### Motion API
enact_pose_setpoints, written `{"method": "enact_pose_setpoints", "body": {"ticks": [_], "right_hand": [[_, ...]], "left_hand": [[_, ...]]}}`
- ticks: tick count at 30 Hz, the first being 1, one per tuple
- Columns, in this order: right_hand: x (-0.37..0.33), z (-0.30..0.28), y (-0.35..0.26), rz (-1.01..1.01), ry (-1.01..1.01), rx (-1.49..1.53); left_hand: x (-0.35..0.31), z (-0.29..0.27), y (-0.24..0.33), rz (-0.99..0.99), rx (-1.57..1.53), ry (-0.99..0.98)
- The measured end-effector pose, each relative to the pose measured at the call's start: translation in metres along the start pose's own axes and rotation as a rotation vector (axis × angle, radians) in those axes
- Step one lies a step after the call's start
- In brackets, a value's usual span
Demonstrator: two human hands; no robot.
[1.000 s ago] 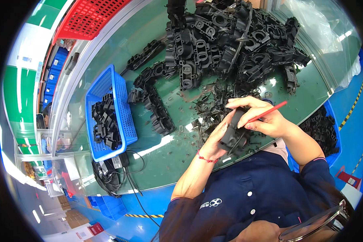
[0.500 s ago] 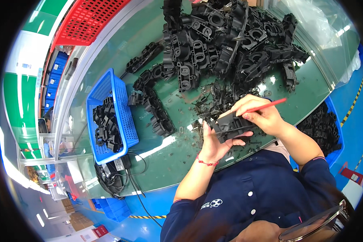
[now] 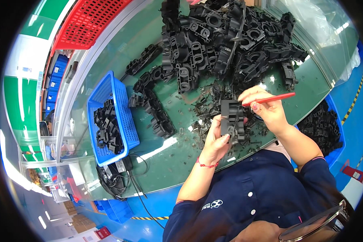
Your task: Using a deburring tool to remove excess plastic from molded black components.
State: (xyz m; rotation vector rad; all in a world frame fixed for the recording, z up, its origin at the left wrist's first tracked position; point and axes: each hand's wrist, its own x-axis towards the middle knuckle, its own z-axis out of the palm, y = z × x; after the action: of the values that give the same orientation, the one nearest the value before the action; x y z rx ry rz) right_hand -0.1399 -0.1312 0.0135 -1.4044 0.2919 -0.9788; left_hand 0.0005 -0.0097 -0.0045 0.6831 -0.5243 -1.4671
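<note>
My left hand [image 3: 215, 146] is closed round the lower end of a black moulded plastic part [image 3: 232, 115], held above the near side of the table. The part stands lengthwise, with a flat face on the left and rounded hollows on the right. In my right hand [image 3: 270, 112] is a slim red pen-shaped tool [image 3: 276, 98], pinched between thumb and fingers. Its tip end reaches the part's upper right edge; whether it touches I cannot tell. Black scraps and trimmings [image 3: 205, 105] lie on the green tabletop [image 3: 157, 155] beyond the hands.
A large heap of black moulded parts [image 3: 197, 52] covers the far side. At left stands a blue basket [image 3: 127, 117] holding smaller black pieces, with black cables [image 3: 135, 181] near it. Another blue bin [image 3: 339, 133] of black parts sits at right below the table edge. A red crate [image 3: 88, 24] is far left.
The black part has been turned from lying crosswise to standing lengthwise in my left hand. My right hand with the red tool has shifted slightly up and right, off the part's middle.
</note>
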Motion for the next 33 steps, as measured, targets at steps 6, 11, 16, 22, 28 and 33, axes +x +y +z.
{"method": "enact_pose_setpoints", "body": {"ticks": [6, 11, 16, 22, 28, 33], "right_hand": [[-0.013, 0.009, -0.012, 0.028, -0.033, -0.184], [-0.015, 0.015, -0.014, 0.145, -0.07, -0.097], [-0.017, 0.015, -0.011, 0.112, -0.02, 0.001], [-0.015, 0.008, -0.009, -0.112, -0.164, -0.281], [-0.017, 0.014, -0.012, -0.103, -0.199, -0.285], [-0.017, 0.016, -0.01, -0.1, -0.183, -0.257]], "left_hand": [[-0.003, -0.007, -0.003, 0.176, 0.257, 0.04], [-0.006, -0.007, -0.007, 0.141, 0.122, 0.058], [-0.005, -0.003, -0.008, 0.183, 0.085, 0.072], [-0.003, -0.006, -0.009, 0.268, 0.125, 0.087], [-0.001, -0.002, -0.01, 0.425, 0.195, 0.181], [-0.001, -0.003, -0.011, 0.461, 0.215, 0.204]]}}
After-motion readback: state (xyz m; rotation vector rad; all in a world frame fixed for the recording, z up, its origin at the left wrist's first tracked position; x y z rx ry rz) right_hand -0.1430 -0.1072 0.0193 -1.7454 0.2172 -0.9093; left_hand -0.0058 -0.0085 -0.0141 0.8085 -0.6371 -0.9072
